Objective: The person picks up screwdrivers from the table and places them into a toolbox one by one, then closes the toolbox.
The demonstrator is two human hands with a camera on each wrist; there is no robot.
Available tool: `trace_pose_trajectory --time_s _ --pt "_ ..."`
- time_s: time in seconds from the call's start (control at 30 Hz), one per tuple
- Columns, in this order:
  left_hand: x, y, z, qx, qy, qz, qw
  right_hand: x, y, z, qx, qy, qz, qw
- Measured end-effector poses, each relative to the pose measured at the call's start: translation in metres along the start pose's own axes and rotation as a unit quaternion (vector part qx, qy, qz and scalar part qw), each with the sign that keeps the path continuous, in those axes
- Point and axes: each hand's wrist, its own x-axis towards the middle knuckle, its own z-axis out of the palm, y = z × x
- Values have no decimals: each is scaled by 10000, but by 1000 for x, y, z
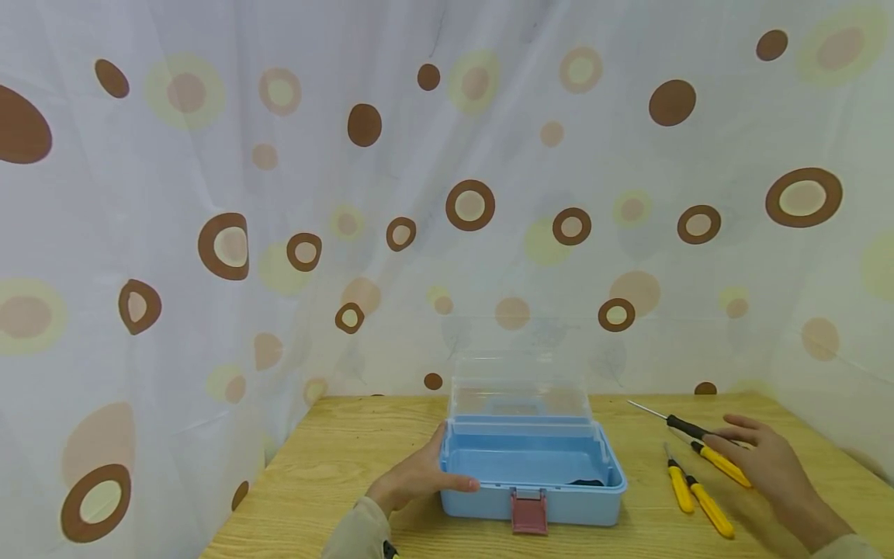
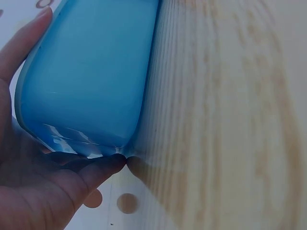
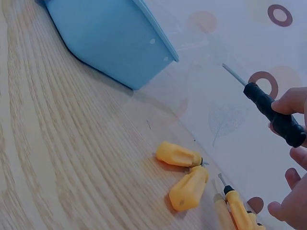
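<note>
A light blue toolbox (image 1: 489, 503) with its clear lid (image 1: 520, 388) raised stands on the table. My left hand (image 1: 422, 472) grips its left end, the thumb lying over the front rim; in the left wrist view the fingers touch the end wall. Off to the right, my right hand (image 1: 764, 458) pinches a black-handled screwdriver (image 3: 268, 108) between thumb and fingers, its shaft pointing away and to the left, raised above the table. Three yellow-handled screwdrivers (image 1: 712, 508) lie near that hand. Inside the box, part of a black item (image 1: 587, 482) shows; its kind is hidden.
A pink latch (image 1: 529, 514) hangs unfastened on the box's front. The wooden table (image 1: 321, 458) backs onto a white curtain (image 1: 517, 256) patterned with circles. Something small, black and yellow (image 1: 389, 550) shows at the left sleeve, too cropped to name.
</note>
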Motion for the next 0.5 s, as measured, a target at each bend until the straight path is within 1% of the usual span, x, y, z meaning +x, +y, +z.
trace_pose_trajectory --time_s 0.13,0.3,0.5 --pt "0 -1 0 -14 -11 18 10000 0 -8 2 129 -25 -124 9998" --pt "0 -1 0 -39 -12 27 10000 0 -18 7 440 -148 -265 9986" --pt "1 -1 0 -39 14 -13 10000 1 -25 15 520 -220 -504 9971"
